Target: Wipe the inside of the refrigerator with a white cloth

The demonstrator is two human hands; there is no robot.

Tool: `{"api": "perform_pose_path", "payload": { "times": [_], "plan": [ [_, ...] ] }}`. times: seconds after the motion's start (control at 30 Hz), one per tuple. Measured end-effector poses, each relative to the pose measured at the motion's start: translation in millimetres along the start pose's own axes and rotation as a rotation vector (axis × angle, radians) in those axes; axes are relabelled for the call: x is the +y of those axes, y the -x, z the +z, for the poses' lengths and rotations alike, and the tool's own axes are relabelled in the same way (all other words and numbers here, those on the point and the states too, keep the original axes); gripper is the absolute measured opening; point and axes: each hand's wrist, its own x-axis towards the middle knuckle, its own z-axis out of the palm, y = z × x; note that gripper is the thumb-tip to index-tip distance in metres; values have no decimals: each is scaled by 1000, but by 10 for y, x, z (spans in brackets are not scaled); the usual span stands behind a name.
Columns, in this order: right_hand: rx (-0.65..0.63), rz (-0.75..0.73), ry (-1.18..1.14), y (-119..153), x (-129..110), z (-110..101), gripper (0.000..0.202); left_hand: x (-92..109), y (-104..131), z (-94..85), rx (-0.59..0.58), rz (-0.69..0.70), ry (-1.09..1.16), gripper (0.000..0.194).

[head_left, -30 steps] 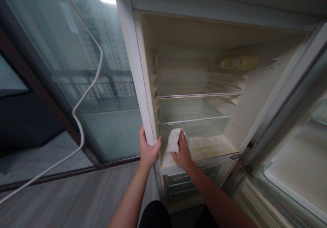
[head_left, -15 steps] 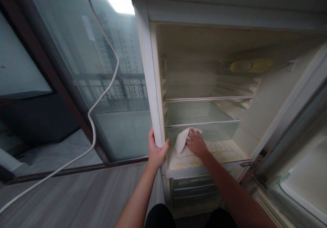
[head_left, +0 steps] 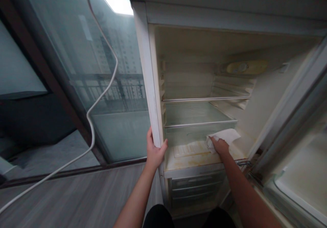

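Observation:
An open refrigerator (head_left: 146,85) with an off-white, stained interior stands in front of me. My left hand (head_left: 155,151) grips the left edge of its frame, the thumb on the inner side and the fingers outside. My right hand (head_left: 220,146) is closed on a white cloth (head_left: 228,135) at the right part of the compartment floor (head_left: 196,161), below the lower glass shelf (head_left: 199,114). Part of the cloth spreads out beyond my fingers to the right. Yellowish stains show on the floor of the compartment to the left of this hand.
The fridge door (head_left: 304,180) stands open at the right. Below the compartment are clear drawers (head_left: 196,189). A white cable (head_left: 92,129) hangs down at the left before a glass sliding door (head_left: 120,129). Grey wood-look flooring (head_left: 84,200) lies at lower left.
My right hand has moved right across the compartment floor with the cloth, uncovering the ribbed area at the left. My left hand keeps its hold on the frame. The view has shifted slightly.

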Motion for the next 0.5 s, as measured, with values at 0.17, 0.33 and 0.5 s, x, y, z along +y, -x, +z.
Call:
{"api": "perform_pose_path", "payload": {
  "times": [0.17, 0.33, 0.5],
  "plan": [
    [-59, 64, 31, 141, 99, 88, 45, 7, -3, -4, 3, 18, -5, 76],
    [-15, 4, 121, 298, 150, 83, 37, 28, -17, -5, 2, 29, -11, 75],
    [-57, -74, 135, 486, -99, -6, 36, 30, -21, -7, 11, 35, -31, 75]
  ]
}}
